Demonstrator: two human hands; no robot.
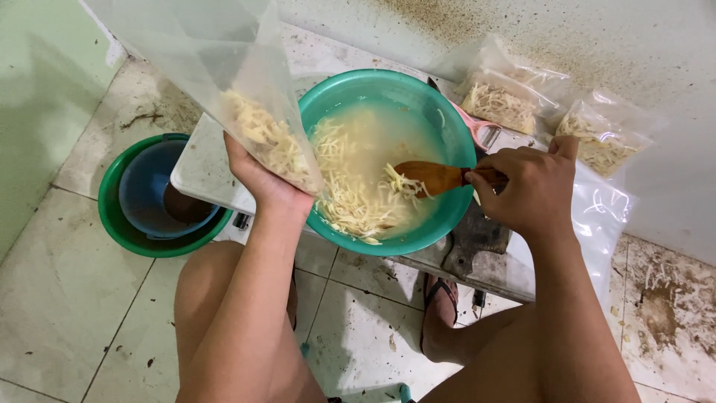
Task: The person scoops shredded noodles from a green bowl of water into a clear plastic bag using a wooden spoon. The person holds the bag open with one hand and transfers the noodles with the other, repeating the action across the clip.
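Counting up: three clear bags with pale shreds in them. One is in the left hand [265,183], and two filled bags [501,101] [603,134] lie at the far right against the wall. There's one teal basin [447,134] on the low tabletop [198,172], half full of cloudy water and the same shreds, plus one wooden spoon [429,177]. A green bucket [112,216] sits on the floor at left with a blue bowl [142,186] nested inside.

The held bag [246,89] runs off the top edge, so its mouth isn't visible. A pink handle [477,128] pokes out behind the basin, the rest hidden.

Left grip is closed around the bag's lower part, beside the basin's left rim. The right hand [526,186] is curled tight on the spoon handle, bowl end carrying shreds over the basin.
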